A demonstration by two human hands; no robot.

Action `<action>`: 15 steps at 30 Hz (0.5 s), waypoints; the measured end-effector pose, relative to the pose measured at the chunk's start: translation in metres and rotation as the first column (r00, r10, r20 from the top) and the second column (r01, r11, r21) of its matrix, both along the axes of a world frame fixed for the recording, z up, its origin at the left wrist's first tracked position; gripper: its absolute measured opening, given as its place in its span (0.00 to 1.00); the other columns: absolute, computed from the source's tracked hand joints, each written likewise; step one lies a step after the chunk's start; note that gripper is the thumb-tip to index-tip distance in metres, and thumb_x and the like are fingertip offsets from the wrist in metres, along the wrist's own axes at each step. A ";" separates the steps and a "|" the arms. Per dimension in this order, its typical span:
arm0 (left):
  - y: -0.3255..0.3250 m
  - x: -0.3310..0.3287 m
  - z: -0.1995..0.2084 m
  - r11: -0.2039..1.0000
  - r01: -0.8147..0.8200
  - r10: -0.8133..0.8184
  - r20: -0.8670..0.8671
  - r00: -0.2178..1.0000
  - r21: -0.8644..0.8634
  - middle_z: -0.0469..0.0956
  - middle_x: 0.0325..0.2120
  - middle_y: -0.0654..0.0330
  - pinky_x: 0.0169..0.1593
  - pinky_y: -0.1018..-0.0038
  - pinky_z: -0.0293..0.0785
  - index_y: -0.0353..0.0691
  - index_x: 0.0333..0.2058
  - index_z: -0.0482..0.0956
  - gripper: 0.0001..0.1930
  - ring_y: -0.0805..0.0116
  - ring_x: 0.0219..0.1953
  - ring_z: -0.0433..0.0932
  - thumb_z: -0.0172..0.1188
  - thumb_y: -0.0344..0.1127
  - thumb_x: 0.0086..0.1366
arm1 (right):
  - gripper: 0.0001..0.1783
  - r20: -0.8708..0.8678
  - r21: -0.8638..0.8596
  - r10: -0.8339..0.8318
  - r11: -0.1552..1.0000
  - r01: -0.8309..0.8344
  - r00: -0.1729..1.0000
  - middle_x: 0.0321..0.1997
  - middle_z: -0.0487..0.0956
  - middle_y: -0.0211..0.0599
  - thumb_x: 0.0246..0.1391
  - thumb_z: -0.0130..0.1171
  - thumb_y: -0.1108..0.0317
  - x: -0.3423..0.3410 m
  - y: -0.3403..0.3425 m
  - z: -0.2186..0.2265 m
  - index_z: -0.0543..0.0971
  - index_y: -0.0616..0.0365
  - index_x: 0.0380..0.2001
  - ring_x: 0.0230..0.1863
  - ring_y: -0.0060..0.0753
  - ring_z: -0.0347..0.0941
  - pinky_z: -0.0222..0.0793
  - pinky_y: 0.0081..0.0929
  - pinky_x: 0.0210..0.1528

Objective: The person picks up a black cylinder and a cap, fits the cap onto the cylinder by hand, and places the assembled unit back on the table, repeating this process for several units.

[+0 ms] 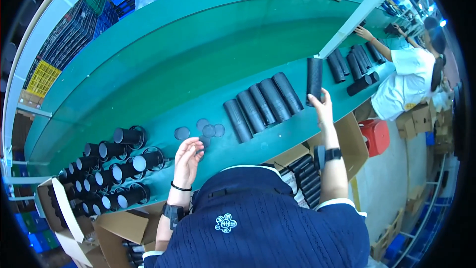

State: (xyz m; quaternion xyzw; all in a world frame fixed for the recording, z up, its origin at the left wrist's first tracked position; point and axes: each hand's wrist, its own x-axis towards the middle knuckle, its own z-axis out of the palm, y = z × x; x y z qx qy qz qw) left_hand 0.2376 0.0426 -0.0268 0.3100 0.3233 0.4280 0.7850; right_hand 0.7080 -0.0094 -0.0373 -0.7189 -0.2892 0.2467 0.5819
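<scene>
My right hand [323,109] grips the lower end of a black cylindrical tube [314,77], held out over the front of the green work table [198,99]. Its thumb and fingers are closed round it. On the left, my left hand [186,163] has its fingers drawn together at the edge of a small group of thin dark round discs [208,130]. One disc [205,141] shows partly behind those fingertips; whether they pinch it I cannot tell. Between my hands, several black tubes [267,100] lie side by side on the table.
Several black cylinders with pale round ends [140,163] lie at the left. Open cardboard boxes [351,144] stand against the table's near side. A white post [347,27] rises beyond the held tube. At far right, a person in a white shirt [409,79] works near more tubes and a red stool [375,136].
</scene>
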 end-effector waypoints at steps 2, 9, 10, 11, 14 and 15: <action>0.003 0.010 -0.004 1.000 0.002 -0.002 -0.006 1.000 -0.021 0.77 0.41 0.60 0.45 0.74 0.71 0.38 0.49 0.73 0.15 0.71 0.44 0.75 0.57 0.36 0.66 | 0.45 0.164 -0.241 -0.190 0.944 0.226 0.968 0.39 0.79 0.42 0.40 0.74 0.57 0.071 -0.007 -0.054 0.66 0.67 0.58 0.39 0.31 0.77 0.71 0.28 0.40; 0.009 0.001 -0.004 0.994 -0.053 0.035 -0.183 0.983 -0.099 0.78 0.38 0.63 0.44 0.74 0.71 0.40 0.47 0.75 0.13 0.72 0.41 0.76 0.57 0.34 0.65 | 0.39 0.501 -0.470 -0.289 0.701 0.537 0.816 0.47 0.77 0.56 0.40 0.74 0.59 0.139 0.020 -0.088 0.63 0.60 0.52 0.50 0.56 0.74 0.70 0.44 0.52; 0.007 -0.004 -0.004 0.993 -0.063 0.043 -0.187 0.981 -0.098 0.78 0.38 0.63 0.44 0.74 0.71 0.40 0.47 0.75 0.13 0.72 0.41 0.76 0.57 0.34 0.65 | 0.39 0.543 -0.492 -0.261 0.672 0.554 0.798 0.48 0.77 0.56 0.41 0.74 0.59 0.139 0.026 -0.085 0.63 0.60 0.51 0.50 0.57 0.74 0.70 0.45 0.52; 0.004 -0.006 -0.004 0.989 -0.095 0.069 -0.208 0.976 -0.116 0.78 0.38 0.62 0.43 0.75 0.71 0.40 0.47 0.75 0.12 0.73 0.40 0.76 0.57 0.33 0.65 | 0.39 0.544 -0.492 -0.255 0.674 0.550 0.799 0.48 0.77 0.56 0.41 0.74 0.59 0.144 0.028 -0.086 0.63 0.60 0.51 0.50 0.57 0.74 0.70 0.45 0.52; 0.002 -0.007 -0.008 0.978 -0.147 0.108 -0.240 0.965 -0.151 0.78 0.37 0.62 0.41 0.76 0.71 0.40 0.46 0.76 0.11 0.74 0.39 0.76 0.57 0.32 0.64 | 0.34 0.668 -0.576 -0.095 0.561 0.594 0.738 0.49 0.76 0.51 0.44 0.71 0.55 0.167 0.022 -0.090 0.69 0.54 0.51 0.51 0.55 0.72 0.69 0.46 0.52; 0.003 -0.004 -0.010 0.976 -0.130 0.087 -0.238 0.967 -0.172 0.78 0.37 0.62 0.42 0.76 0.71 0.40 0.46 0.76 0.11 0.73 0.39 0.76 0.57 0.32 0.64 | 0.31 0.784 -0.514 -0.053 0.503 0.694 0.619 0.51 0.75 0.48 0.47 0.68 0.53 0.172 0.020 -0.094 0.71 0.50 0.52 0.53 0.53 0.70 0.68 0.47 0.53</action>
